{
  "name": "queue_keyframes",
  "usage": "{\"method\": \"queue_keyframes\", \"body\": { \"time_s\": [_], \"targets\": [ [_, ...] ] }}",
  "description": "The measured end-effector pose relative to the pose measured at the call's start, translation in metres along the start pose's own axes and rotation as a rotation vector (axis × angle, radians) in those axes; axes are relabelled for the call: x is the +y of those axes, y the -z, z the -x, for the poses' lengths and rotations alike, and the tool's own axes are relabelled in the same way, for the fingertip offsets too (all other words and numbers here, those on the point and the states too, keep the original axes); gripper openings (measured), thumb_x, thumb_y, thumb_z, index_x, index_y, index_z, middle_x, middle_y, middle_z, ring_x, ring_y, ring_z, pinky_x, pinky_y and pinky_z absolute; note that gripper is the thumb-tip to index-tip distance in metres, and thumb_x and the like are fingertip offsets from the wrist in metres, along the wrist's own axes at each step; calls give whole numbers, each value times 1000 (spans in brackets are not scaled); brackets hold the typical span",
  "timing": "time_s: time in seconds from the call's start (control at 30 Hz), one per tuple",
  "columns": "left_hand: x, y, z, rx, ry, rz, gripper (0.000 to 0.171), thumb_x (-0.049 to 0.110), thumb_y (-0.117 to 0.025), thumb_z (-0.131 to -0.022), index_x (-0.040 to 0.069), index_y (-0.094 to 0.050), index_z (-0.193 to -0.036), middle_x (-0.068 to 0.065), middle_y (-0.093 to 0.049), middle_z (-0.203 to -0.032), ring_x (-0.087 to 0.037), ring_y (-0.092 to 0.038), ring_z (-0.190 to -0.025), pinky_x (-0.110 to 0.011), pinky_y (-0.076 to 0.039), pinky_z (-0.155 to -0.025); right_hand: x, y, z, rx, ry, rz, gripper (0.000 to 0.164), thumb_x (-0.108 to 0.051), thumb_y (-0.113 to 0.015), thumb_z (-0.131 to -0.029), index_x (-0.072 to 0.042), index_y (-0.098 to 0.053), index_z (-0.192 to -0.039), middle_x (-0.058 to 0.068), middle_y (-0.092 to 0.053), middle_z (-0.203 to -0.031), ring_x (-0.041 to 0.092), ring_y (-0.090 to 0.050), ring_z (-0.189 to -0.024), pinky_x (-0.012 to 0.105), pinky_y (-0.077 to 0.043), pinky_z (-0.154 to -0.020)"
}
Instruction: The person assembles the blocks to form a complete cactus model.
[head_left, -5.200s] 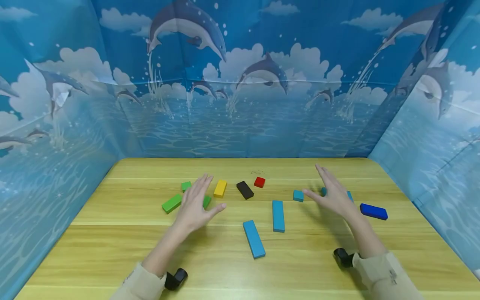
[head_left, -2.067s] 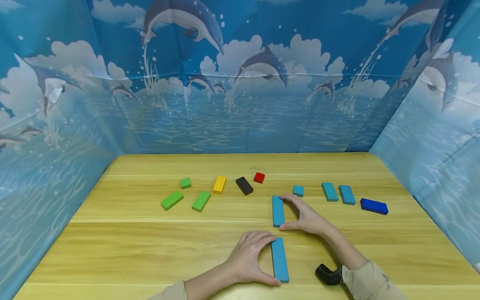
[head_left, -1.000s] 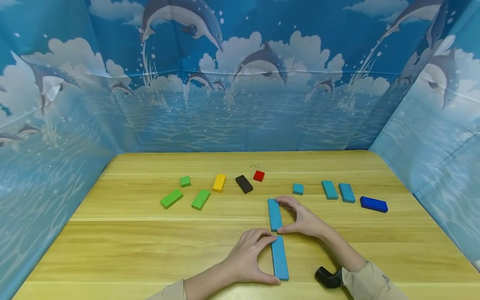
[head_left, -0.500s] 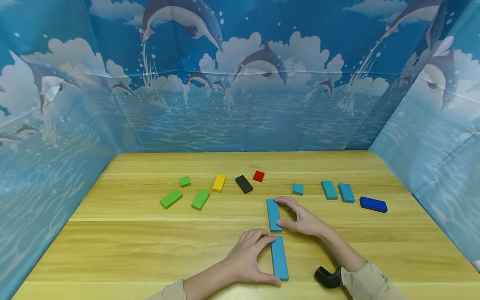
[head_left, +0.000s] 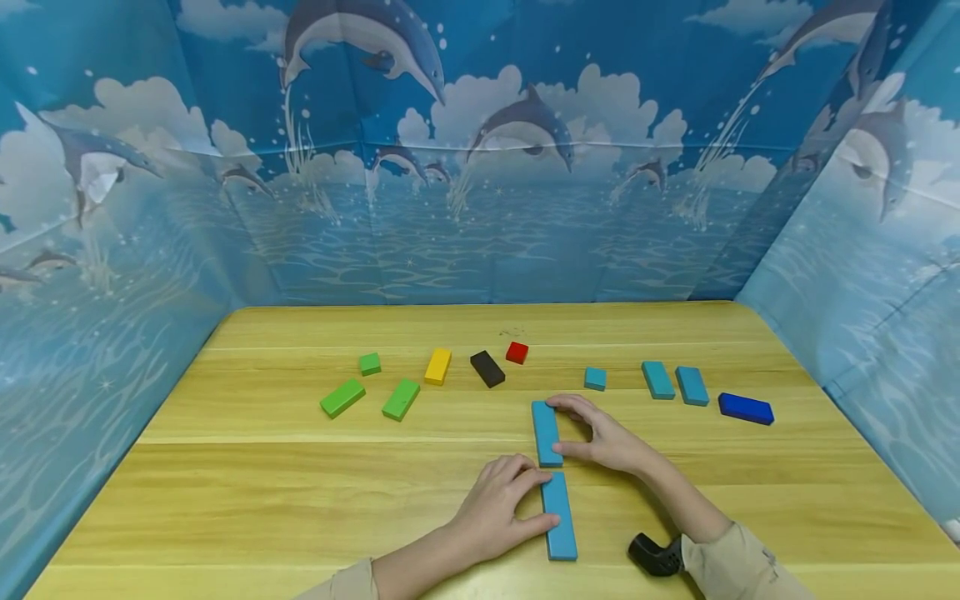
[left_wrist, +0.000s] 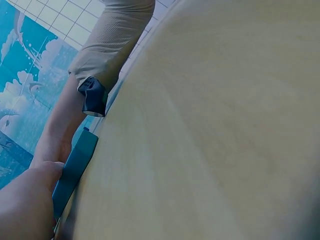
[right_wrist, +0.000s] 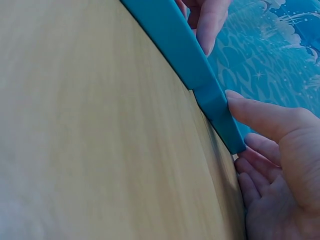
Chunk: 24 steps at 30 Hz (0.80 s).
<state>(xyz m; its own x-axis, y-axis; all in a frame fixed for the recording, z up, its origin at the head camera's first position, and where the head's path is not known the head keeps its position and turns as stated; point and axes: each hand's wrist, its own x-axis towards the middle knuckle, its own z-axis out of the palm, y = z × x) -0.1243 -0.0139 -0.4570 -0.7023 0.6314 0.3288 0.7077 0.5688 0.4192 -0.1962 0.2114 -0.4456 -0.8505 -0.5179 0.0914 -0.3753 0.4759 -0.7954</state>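
Two long light blue wooden blocks lie nearly end to end at the table's middle. My left hand (head_left: 495,512) holds the near blue block (head_left: 561,533); its fingers are at the far left corner and the thumb on the left long edge. My right hand (head_left: 609,440) holds the far blue block (head_left: 546,432), fingers at its far end and thumb on the right edge close to the near end. In the right wrist view, the near block (right_wrist: 160,35) and far block (right_wrist: 212,102) meet or almost meet, slightly offset. In the left wrist view, my left thumb touches the near block (left_wrist: 75,170).
Behind lie green blocks (head_left: 401,400), a yellow block (head_left: 438,367), a black block (head_left: 487,368) and a red block (head_left: 517,352). Right of them are smaller blue blocks (head_left: 657,380) and a dark blue block (head_left: 746,408). A dolphin-printed cloth (head_left: 480,233) walls the wooden table (head_left: 262,500).
Both hands came down from above the table to the blue blocks. The near block was moved rightward and straightened; the far one slid left and nearer. Lately my left thumb shifted up along its block.
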Motion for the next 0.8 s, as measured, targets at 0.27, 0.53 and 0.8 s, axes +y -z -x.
{"method": "queue_keyframes", "body": {
  "time_s": [0.27, 0.53, 0.8],
  "targets": [
    [-1, 0, -3, 16, 44, 23, 55, 54, -54, -85, 17, -48, -126, 3, -48, -116, -13, -45, -108, -38, -35, -96, -4, -1, 0, 2, 11, -22, 59, -25, -70, -81, -6, -44, -131, 11, -41, -134, 30, -37, -125, 47, -27, -101],
    [-3, 3, -8, -2, 73, -25, 69, 57, -55, -80, 14, -42, -132, 1, -47, -122, -15, -43, -113, -40, -31, -99, -6, 1, -1, 1, -22, -29, 60, -27, -72, -79, -10, -45, -129, 7, -42, -133, 27, -38, -125, 46, -28, -102],
    [-5, 5, -11, -42, 92, -59, 73, 60, -53, -79, 14, -41, -135, 0, -46, -124, -16, -41, -114, -40, -30, -100, -7, 0, -1, 7, -22, -15, 60, -29, -73, -78, -11, -46, -128, 6, -43, -130, 27, -39, -123, 46, -29, -101]
  ]
}}
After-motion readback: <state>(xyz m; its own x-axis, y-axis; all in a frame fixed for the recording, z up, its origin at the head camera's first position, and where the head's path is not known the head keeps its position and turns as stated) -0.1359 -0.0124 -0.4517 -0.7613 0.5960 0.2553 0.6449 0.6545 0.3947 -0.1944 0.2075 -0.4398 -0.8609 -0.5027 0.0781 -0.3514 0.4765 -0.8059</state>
